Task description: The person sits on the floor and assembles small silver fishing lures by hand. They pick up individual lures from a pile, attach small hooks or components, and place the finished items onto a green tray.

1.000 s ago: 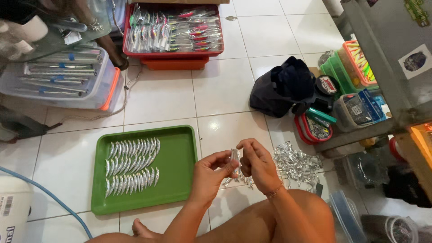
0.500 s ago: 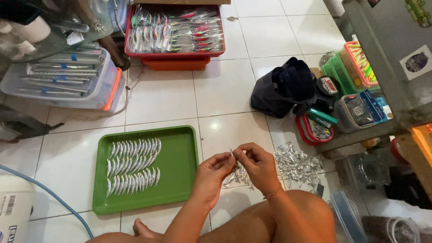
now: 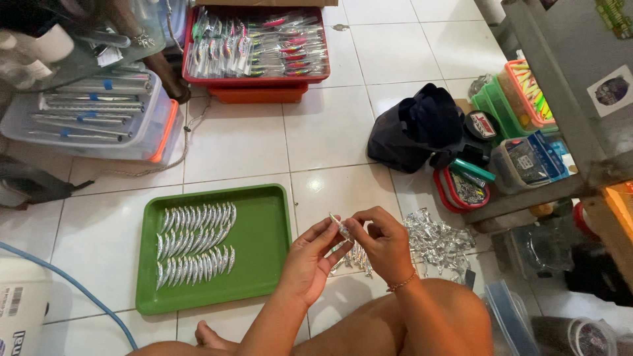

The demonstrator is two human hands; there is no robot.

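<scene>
A small silver lure point(image 3: 341, 228) is pinched between both hands, its long axis slanting up-left to down-right. The left hand point(image 3: 308, 258) grips it from below-left, the right hand point(image 3: 382, 245) from the right, fingertips closed on it. A green tray point(image 3: 264, 217) of laid-out lures lies left of the hands; a foil heap point(image 3: 438, 240) lies right.

Silver piece point(image 3: 341, 228) mostly being covered by fingertips of left hand point(image 3: 307, 262) and right hand point(image 3: 384, 245), white container point(image 3: 23, 310) being cut off at lower left edge, red tray's point(image 3: 256, 80) contents too small to identify.
</scene>
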